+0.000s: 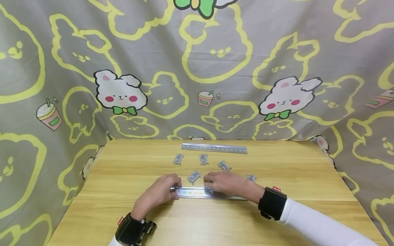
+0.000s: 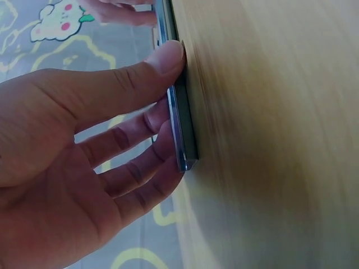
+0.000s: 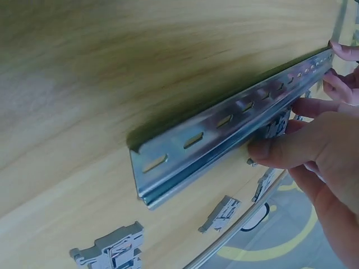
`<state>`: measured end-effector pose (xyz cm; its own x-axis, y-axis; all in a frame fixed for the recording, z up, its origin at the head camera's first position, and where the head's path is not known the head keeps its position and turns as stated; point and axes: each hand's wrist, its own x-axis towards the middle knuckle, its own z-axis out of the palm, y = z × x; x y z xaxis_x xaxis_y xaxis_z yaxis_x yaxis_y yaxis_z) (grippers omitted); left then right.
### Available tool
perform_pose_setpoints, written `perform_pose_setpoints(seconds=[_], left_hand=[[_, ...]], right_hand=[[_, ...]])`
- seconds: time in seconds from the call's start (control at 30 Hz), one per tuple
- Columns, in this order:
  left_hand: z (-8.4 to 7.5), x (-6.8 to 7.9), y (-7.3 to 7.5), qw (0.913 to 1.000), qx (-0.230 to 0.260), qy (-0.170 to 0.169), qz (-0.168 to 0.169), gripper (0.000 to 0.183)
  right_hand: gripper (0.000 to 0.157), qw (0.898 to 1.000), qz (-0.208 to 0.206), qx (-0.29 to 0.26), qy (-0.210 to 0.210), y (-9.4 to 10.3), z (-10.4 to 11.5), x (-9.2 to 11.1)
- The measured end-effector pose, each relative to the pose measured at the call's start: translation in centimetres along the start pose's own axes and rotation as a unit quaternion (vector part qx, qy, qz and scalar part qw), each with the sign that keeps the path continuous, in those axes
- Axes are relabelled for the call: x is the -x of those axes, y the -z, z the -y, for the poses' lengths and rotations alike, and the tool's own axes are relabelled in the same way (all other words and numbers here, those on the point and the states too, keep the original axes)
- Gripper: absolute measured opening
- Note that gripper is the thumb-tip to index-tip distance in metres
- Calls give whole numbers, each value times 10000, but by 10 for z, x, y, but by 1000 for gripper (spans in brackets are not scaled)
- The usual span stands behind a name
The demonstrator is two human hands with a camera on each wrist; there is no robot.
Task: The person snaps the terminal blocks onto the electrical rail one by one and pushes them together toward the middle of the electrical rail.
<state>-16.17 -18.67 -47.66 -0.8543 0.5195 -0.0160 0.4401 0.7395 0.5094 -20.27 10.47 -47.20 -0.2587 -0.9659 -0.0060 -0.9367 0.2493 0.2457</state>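
Note:
A slotted metal DIN rail [image 1: 192, 193] lies crosswise near the front of the table. My left hand [image 1: 163, 190] pinches its left end, with the thumb [image 2: 167, 57] on the near edge and the fingers behind, as the left wrist view shows. Over the rail's middle, my right hand [image 1: 226, 182] pinches a grey terminal block [image 3: 276, 126] between thumb and fingers, right at the rail's far edge. The block is partly hidden by the fingers. In the right wrist view the rail's right end [image 3: 154, 168] projects free, tilted, with its slots showing.
Several loose grey terminal blocks lie beyond the rail, among them one block [image 1: 194, 177] between the hands and another [image 1: 251, 178] behind the right wrist. A second DIN rail [image 1: 214, 148] lies near the table's back edge. A patterned curtain [image 1: 172, 92] hangs behind.

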Motion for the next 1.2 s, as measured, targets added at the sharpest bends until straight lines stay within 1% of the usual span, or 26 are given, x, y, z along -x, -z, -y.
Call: perform_pose_setpoints(seconds=[0.17,0.37,0.43,0.53,0.63,0.73,0.83,0.9,0.97,1.03,1.13,1.2], left_hand=[[0,-1,0,10000,34,48,40,27],[-1,0,0,10000,7,54,43,27],[-1,0,1,10000,-32,29,56,27],[-2,1,1,10000,-78,-6,55,27],[-2,1,2,9999,-120,-54,37,27],[-3,1,2,9998,-148,-100,31,27],[-4,2,2,9998,-156,-129,42,28],[-4,3,2,9998,-170,-135,34,29],[-3,4,3,9997,-179,-139,27,29],[-3,5,3,9997,-206,-132,19,29],[-3,4,4,9997,-206,-121,13,29],[-4,4,4,9998,-194,-103,15,29]], right_hand=[[26,9999,57,124,-12,0,-1,0],[30,9995,-62,297,12,0,-4,2],[34,9997,-150,176,-95,2,-7,5],[39,9981,-437,-156,-413,8,-13,10],[41,9897,-937,-739,-790,16,-18,18],[46,9753,-1385,-1348,-1074,22,-18,28],[52,9584,-1644,-1852,-1422,25,-13,40],[55,9431,-1780,-2221,-1717,26,-10,49],[58,9254,-1911,-2564,-2034,26,-8,57],[61,9099,-2015,-2796,-2310,25,-6,66],[62,8886,-2153,-3109,-2597,23,-4,81],[59,8727,-2214,-3381,-2741,21,-3,91]])
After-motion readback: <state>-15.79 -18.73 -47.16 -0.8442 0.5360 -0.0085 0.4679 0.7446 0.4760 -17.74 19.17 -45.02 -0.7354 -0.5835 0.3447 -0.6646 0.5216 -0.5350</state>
